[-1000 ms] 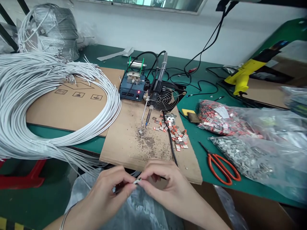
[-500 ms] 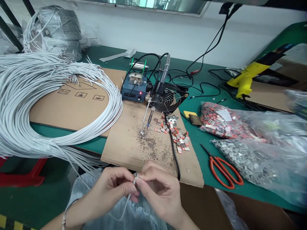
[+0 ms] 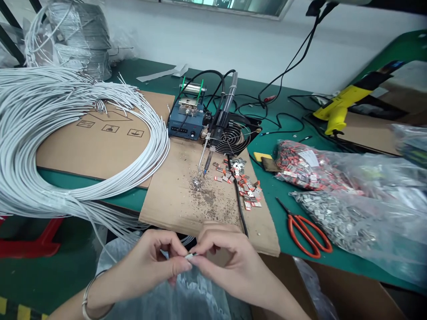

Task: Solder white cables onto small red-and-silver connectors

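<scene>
Dozens of white cables [image 3: 20,146] are looping ahead and to the left of the hands, partly lying over a printed cardboard sheet [image 3: 96,151]. Nearer the middle, the left hand [image 3: 163,258], with a bangle [image 3: 85,298] circling its wrist, is pinching a small white piece [image 3: 189,256] between thumb and forefinger, just above the person's lap [image 3: 200,293]. The piece is probably a cable end; a blue soldering station [image 3: 185,126] and a soldering iron [image 3: 222,115] are standing beyond it, well ahead of the hands. The right hand [image 3: 223,253] is gripping the piece's other, darker end, its fingertips nearly meeting those of the left. The piece is likely offering little weight, with a smooth, slightly slippery jacket and a more delicate tip; the white part is probably giving the surer hold. Ahead and to the right, small metal pieces [image 3: 248,191] with orange parts are lying scattered on cardboard. Farther right, orange-handled scissors [image 3: 292,220] are lying on the bench [image 3: 267,182], with bagged silver pieces [image 3: 336,226] resting beside them and a yellow tool [image 3: 347,102] leaning farther off.
</scene>
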`<state>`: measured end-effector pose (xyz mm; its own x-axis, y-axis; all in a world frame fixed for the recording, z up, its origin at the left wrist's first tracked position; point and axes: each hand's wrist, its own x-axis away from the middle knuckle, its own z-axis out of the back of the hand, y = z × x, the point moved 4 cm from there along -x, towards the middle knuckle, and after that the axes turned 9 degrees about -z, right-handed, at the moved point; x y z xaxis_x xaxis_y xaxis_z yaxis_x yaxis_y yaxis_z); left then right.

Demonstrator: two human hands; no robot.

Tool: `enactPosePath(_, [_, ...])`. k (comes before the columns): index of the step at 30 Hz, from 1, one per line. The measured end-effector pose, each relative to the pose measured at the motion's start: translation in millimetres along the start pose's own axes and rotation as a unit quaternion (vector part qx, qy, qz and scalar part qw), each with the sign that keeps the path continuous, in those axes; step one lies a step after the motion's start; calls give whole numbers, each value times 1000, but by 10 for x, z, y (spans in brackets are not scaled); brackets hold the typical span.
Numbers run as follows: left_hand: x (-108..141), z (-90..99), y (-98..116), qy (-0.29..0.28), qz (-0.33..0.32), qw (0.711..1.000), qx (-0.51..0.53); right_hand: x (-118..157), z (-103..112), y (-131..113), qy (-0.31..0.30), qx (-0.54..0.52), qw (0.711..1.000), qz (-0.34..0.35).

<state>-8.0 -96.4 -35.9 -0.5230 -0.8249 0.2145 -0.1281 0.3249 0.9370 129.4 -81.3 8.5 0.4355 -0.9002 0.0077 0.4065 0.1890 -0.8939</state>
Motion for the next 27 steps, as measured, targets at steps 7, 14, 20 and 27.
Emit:
enactPosePath(7, [15,10,-15,2,2,999,-40,24,9,51,-3,5,1000,-11])
enactPosePath(14, [-48,-44,-48,42,-16,999,23,36,-135,159,95,-127,987,-5])
enactPosePath(20, [-53,-80,-133,58,-24,996,67,7,-233,271,163,-316,934,-35])
enactPosePath(27, [-30,-70,-79,48,18,989,141,45,72,339,179,-306,931,-85])
